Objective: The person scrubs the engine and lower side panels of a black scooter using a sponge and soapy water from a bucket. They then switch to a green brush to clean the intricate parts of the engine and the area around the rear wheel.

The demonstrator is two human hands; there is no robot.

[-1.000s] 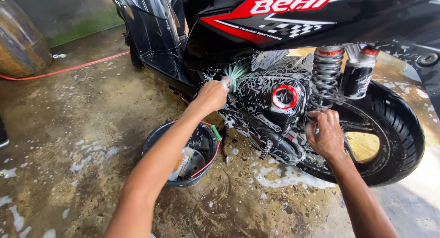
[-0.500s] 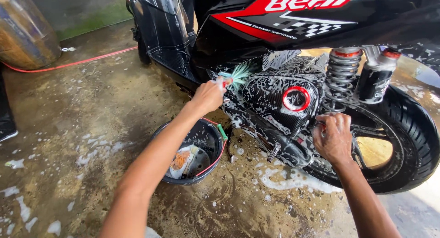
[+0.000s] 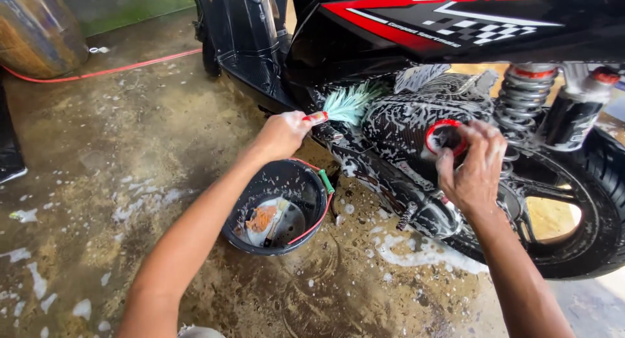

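1. Your left hand [image 3: 281, 134] is clenched around the red handle of a brush [image 3: 345, 104], whose pale green bristles press against the soapy engine casing [image 3: 403, 126] of the black scooter [image 3: 456, 26].
2. Your right hand [image 3: 472, 165] rests on that same casing, fingers curled over its red ring [image 3: 433, 135]; you grasp nothing loose, only the rim of the ring.
3. The brush lies at the front end of the casing, just under the scooter's black and red side panel [image 3: 390, 19].
4. Behind the casing stand the coil spring [image 3: 524, 94] and the rear tyre [image 3: 586, 247], both wet.
5. Below the casing, on the sudsy concrete floor [image 3: 130, 182], sits a black bucket [image 3: 241, 237] with a red wire handle, holding a cloth and some water.
6. Far in front of the casing, a red hose [image 3: 111, 68] runs across the floor.
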